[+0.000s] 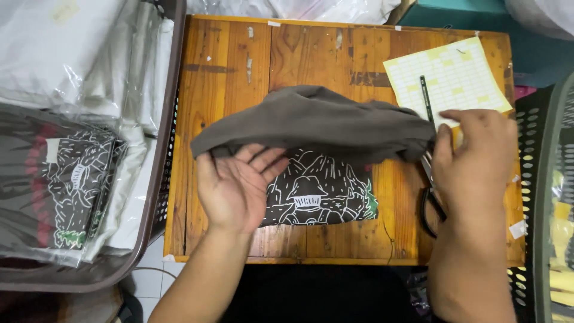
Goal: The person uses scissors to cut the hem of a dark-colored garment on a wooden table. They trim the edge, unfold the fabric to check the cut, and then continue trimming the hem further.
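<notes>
The left hand lies palm up with its fingers spread wide, slipped under the left end of a dark grey-brown cotton T-shirt that is folded over into a long band. The cloth rests across the fingertips; the thumb sits beside its lower edge, and no finger curls round it. The right hand is at the other end, back of the hand toward the camera, its thumb and forefinger closed on the right edge of the shirt. Between the two hands the fabric stretches across the middle of a small orange-brown wooden table, and just below the fold, right of the left palm, the shirt's white line-drawn print of mountains and a hut shows face up.

Under the right hand lies a pair of black-handled scissors, the handles near the wrist and the blades running up beneath the fingers; whether the hand touches them is hard to tell. Just beyond the right fingertips sits a pale yellow gridded paper sheet. Well out from the left hand, off the table, a brown plastic basket holds folded shirts in clear plastic bags.
</notes>
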